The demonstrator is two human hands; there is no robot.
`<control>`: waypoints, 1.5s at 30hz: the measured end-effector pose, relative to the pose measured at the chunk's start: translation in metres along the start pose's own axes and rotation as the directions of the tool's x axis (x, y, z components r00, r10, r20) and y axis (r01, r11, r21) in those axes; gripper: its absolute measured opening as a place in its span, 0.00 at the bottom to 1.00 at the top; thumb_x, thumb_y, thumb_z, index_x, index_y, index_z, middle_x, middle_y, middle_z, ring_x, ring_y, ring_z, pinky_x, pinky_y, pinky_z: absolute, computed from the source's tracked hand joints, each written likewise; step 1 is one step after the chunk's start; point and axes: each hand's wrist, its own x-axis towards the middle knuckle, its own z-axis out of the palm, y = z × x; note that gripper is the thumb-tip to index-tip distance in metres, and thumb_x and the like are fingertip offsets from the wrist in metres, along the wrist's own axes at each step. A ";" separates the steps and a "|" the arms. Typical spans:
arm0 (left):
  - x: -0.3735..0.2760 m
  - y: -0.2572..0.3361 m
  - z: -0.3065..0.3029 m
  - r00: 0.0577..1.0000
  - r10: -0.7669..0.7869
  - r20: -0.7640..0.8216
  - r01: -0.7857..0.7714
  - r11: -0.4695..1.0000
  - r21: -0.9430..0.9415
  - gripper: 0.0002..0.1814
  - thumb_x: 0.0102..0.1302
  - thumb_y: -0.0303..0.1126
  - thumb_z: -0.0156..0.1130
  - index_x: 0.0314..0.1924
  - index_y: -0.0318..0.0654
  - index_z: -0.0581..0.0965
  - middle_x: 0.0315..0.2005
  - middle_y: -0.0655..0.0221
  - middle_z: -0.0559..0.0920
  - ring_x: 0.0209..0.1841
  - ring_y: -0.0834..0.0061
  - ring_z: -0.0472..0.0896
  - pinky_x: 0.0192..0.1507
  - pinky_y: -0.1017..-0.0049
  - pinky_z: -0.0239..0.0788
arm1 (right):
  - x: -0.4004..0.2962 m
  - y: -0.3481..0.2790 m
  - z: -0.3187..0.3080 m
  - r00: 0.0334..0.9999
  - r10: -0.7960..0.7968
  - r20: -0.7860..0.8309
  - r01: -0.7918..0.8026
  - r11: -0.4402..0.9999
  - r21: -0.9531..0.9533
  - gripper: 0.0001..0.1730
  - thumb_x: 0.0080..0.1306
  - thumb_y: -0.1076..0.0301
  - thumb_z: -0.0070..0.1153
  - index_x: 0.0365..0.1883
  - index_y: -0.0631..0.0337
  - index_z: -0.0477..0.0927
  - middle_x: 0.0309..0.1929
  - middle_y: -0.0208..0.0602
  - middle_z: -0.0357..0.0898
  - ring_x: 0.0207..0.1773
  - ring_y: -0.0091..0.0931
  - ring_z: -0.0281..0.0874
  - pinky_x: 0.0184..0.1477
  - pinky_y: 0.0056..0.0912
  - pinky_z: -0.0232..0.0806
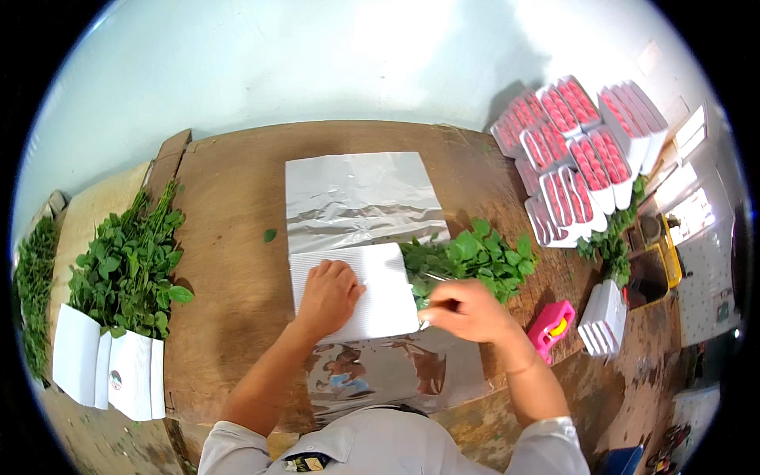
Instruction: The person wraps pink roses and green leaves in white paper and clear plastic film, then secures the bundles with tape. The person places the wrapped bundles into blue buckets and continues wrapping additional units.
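A white corrugated cardboard wrap point(380, 297) lies around a leafy bunch, its green stems and leaves point(487, 255) sticking out to the right. Under it is a sheet of clear plastic film point(362, 184) spread on the wooden table. My left hand point(332, 297) presses on top of the cardboard, fingers curled. At the cardboard's right edge, my right hand point(466, 309) pinches something small and shiny, perhaps tape or film; it is too blurred to tell. A pink tape dispenser point(552, 329) stands just right of my right forearm.
Wrapped bunches with leafy stems point(130, 267) lie at the left. White packs of pink-red flowers point(570, 160) are stacked at the back right. Another wrapped bunch point(602, 320) lies beyond the dispenser, near a yellow crate point(671, 255). A pale wall point(297, 65) stands behind the table point(225, 237).
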 end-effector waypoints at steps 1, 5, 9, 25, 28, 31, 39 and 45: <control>0.001 0.002 0.000 1.000 0.007 -0.011 -0.007 1.000 -0.008 0.09 0.59 0.34 0.63 0.28 0.37 0.75 0.36 0.64 0.78 0.45 0.59 0.73 0.49 0.61 0.62 | 0.030 -0.007 0.004 0.981 -0.104 0.167 0.131 0.978 -0.163 0.20 0.57 0.59 0.68 0.20 0.63 0.73 0.18 0.36 0.71 0.19 0.29 0.64 0.23 0.30 0.58; 0.004 0.002 0.003 1.000 0.018 -0.016 -0.018 1.000 -0.020 0.08 0.60 0.35 0.63 0.29 0.40 0.76 0.38 0.65 0.78 0.45 0.61 0.73 0.49 0.62 0.61 | 0.124 0.030 0.023 0.818 0.291 0.496 -0.060 0.901 -0.429 0.23 0.52 0.53 0.70 0.21 0.65 0.78 0.18 0.42 0.75 0.20 0.31 0.71 0.27 0.36 0.63; 0.006 -0.007 0.010 1.000 0.015 0.000 -0.015 0.998 0.061 0.06 0.61 0.35 0.61 0.32 0.41 0.77 0.39 0.68 0.78 0.45 0.64 0.73 0.49 0.63 0.62 | 0.137 0.068 0.031 0.801 0.424 0.423 -0.280 0.889 -0.361 0.26 0.47 0.49 0.73 0.22 0.67 0.81 0.21 0.41 0.79 0.26 0.28 0.74 0.30 0.33 0.67; -0.176 -0.055 -0.006 0.440 -0.424 0.791 0.636 -0.475 -0.608 0.15 0.64 0.30 0.63 0.49 0.32 0.76 0.41 0.59 0.83 0.41 0.68 0.82 0.45 0.70 0.74 | 0.112 -0.024 0.149 0.936 -0.330 0.121 0.332 0.943 0.001 0.14 0.65 0.60 0.59 0.45 0.57 0.77 0.31 0.35 0.80 0.30 0.33 0.81 0.28 0.34 0.71; -0.191 -0.003 0.030 0.623 0.004 0.782 0.642 -0.574 -0.509 0.29 0.68 0.41 0.59 0.63 0.33 0.66 0.60 0.59 0.72 0.60 0.67 0.73 0.57 0.66 0.69 | 0.126 -0.027 0.182 0.892 -0.190 0.409 0.355 0.855 -0.377 0.17 0.66 0.53 0.55 0.42 0.58 0.75 0.26 0.37 0.79 0.27 0.37 0.80 0.25 0.38 0.70; -0.167 -0.022 0.048 0.580 -0.031 0.814 0.501 -0.774 -0.387 0.37 0.71 0.57 0.47 0.66 0.33 0.60 0.64 0.59 0.67 0.63 0.67 0.70 0.61 0.66 0.66 | 0.145 -0.047 0.169 0.842 -0.067 0.536 0.301 0.883 -0.362 0.17 0.66 0.52 0.54 0.35 0.57 0.73 0.18 0.36 0.76 0.21 0.38 0.77 0.21 0.40 0.67; 0.058 -0.224 0.050 0.729 -0.366 0.578 0.450 -0.380 -0.808 0.30 0.66 0.58 0.56 0.52 0.36 0.74 0.43 0.63 0.81 0.45 0.67 0.80 0.49 0.67 0.73 | 0.144 -0.039 0.165 0.919 -0.189 0.345 0.275 0.936 -0.220 0.15 0.66 0.58 0.54 0.28 0.57 0.66 0.18 0.36 0.73 0.22 0.40 0.75 0.22 0.43 0.65; 0.201 -0.289 0.065 0.667 -0.680 0.305 0.453 0.045 -0.890 0.12 0.64 0.38 0.63 0.34 0.37 0.77 0.25 0.73 0.77 0.26 0.81 0.77 0.25 0.82 0.67 | 0.099 -0.037 0.139 0.952 -0.142 0.271 0.100 0.982 0.161 0.22 0.67 0.64 0.56 0.56 0.64 0.70 0.49 0.46 0.77 0.49 0.39 0.78 0.47 0.39 0.72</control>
